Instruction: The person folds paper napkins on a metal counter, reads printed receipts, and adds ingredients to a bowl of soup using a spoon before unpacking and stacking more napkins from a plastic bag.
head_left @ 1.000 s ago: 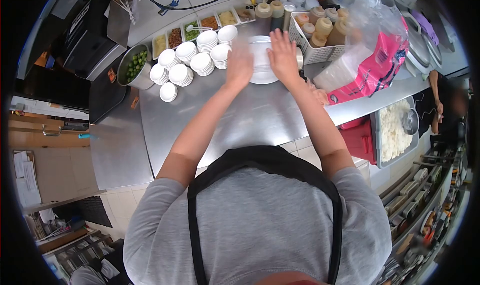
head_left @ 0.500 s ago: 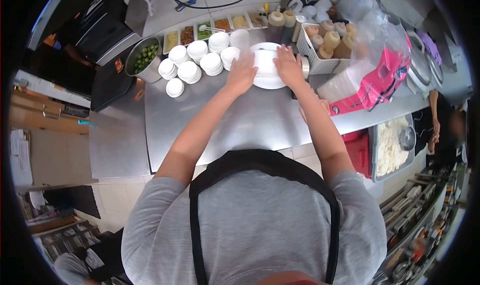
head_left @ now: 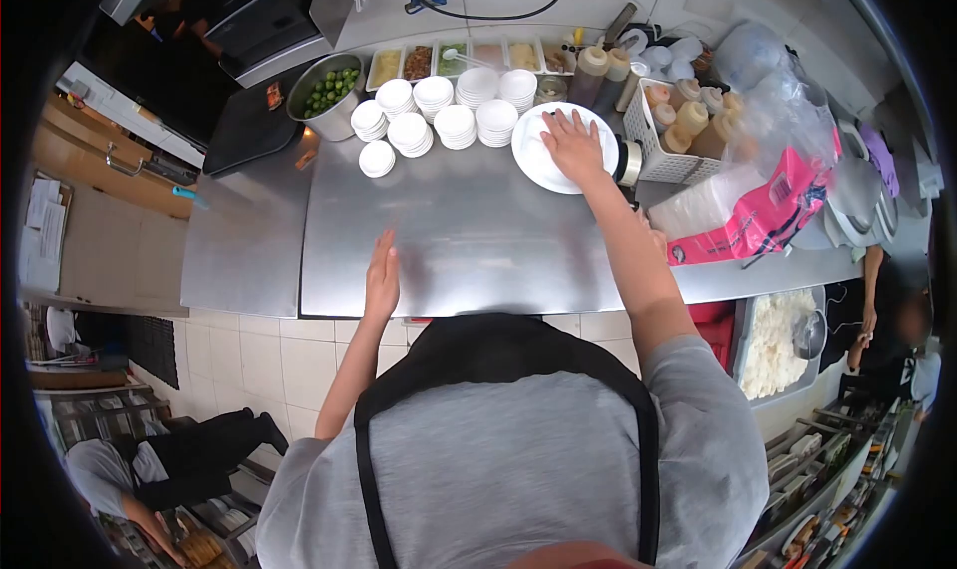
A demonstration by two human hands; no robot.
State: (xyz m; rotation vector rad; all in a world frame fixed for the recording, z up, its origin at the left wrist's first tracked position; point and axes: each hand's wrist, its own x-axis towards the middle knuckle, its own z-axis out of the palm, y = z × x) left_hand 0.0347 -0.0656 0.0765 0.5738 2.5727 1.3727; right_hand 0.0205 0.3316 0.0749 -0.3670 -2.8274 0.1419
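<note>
My right hand (head_left: pixel 575 148) lies with spread fingers on a large round white plate (head_left: pixel 532 158), near the back of the steel counter (head_left: pixel 459 255). Nearer the counter's front edge, my left hand (head_left: pixel 382 282) is held away from everything, fingers straight and nothing in them. Several stacks of small white dishes (head_left: pixel 410 133) stand left of the plate. One shorter stack (head_left: pixel 377 158) sits in front of the others. Whether more plates lie beneath the large one I cannot tell.
Topping trays (head_left: pixel 386 68) line the wall, with a metal pot of green limes (head_left: pixel 330 92) at their left. A white basket of sauce bottles (head_left: pixel 658 155) and a pink plastic package (head_left: pixel 758 210) stand to the right. Other people (head_left: pixel 179 459) are at both sides.
My left hand has left the plate and come back toward me, to the left. My right hand stays on the plate. The camera view has shifted slightly.
</note>
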